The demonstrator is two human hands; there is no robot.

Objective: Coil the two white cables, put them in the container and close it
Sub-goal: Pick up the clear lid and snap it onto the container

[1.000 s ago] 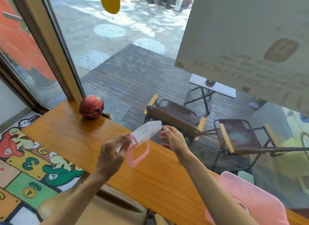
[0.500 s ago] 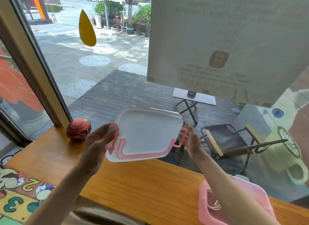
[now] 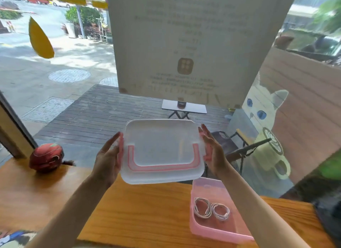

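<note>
Translucent lid (image 3: 162,150) held raised between left hand (image 3: 108,159) and right hand (image 3: 212,153), fingers straight.

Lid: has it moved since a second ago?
Yes. The lid has travelled right, away from the red ball on the counter toward the pink container, and turned from edge-on to face-on.

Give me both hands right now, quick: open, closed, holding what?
Left hand: open, straight fingers pressing the left edge of the lid.
Right hand: open, straight fingers pressing the lid's right edge.
</note>
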